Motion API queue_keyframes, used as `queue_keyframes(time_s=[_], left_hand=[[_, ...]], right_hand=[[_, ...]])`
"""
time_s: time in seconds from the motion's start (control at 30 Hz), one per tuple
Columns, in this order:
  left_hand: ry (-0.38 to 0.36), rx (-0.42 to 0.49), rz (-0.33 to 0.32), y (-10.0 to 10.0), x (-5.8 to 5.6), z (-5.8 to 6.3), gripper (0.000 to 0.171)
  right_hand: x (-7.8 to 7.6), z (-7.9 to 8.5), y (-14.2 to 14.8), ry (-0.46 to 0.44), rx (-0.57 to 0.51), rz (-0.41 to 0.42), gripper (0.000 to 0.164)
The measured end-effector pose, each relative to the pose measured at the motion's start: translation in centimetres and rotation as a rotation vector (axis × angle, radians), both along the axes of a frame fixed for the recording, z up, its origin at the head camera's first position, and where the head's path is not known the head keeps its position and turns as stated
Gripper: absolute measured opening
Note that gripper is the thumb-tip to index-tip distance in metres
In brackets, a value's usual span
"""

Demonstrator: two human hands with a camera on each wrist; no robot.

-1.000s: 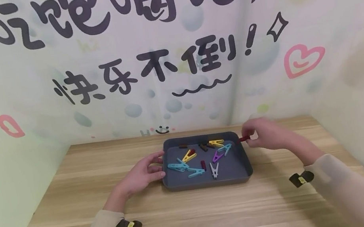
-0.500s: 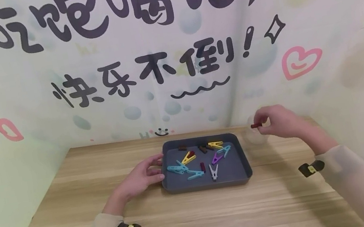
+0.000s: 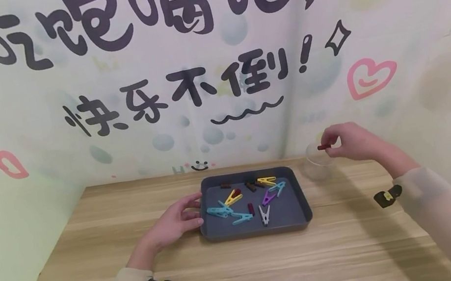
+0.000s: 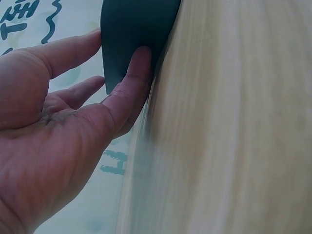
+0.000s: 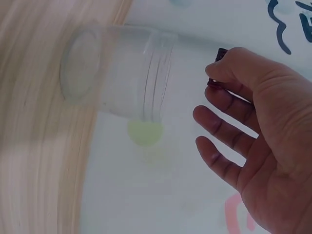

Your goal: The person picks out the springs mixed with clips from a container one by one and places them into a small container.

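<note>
Between the thumb and index finger of my right hand (image 3: pixel 354 141) is a small dark red ribbed piece (image 5: pixel 221 54), partly covered by the fingertips. It is held above the mouth of a clear jar (image 5: pixel 122 73), apart from the rim; no contents show inside. The other right fingers are loosely bent. My left hand (image 3: pixel 172 223) touches the left outer wall of a dark grey tray (image 3: pixel 257 230), its fingers fairly straight and spread. Inside the tray lie several blue, yellow, purple and grey clothespins (image 3: pixel 266 215), and small brown and dark red pieces (image 3: pixel 251 209).
The wood-grain table (image 3: pixel 248 276) runs back to a printed curtain (image 3: pixel 151 73) close behind the tray and jar. The jar (image 3: pixel 318 170) stands right of the tray, near the table's back edge.
My right hand has moved right and slightly up from the tray's right edge to above the jar, carrying the dark red piece. The left hand stays at the tray.
</note>
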State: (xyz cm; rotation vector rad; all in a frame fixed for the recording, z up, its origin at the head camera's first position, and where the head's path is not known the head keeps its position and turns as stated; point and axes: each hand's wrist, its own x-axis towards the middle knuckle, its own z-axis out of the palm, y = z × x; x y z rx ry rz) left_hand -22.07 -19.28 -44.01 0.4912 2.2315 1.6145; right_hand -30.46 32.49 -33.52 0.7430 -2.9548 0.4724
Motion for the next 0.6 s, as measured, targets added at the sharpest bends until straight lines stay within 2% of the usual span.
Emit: queue_keyframes(time_s=[0.33, 0.53, 0.6], left_hand=[[0.005, 0.004, -0.006, -0.1, 0.0, -0.2, 0.07], [-0.004, 0.016, -0.003, -0.1, 0.0, -0.2, 0.07], [-0.004, 0.017, 0.001, -0.1, 0.0, -0.2, 0.07]], right_hand=[[-1.9, -1.0, 0.7, -0.059, -0.007, -0.01, 0.014], [-2.6, -1.6, 0.8, -0.049, 0.0, -0.001, 0.011], [-2.7, -1.8, 0.9, -0.046, 0.001, -0.003, 0.015]])
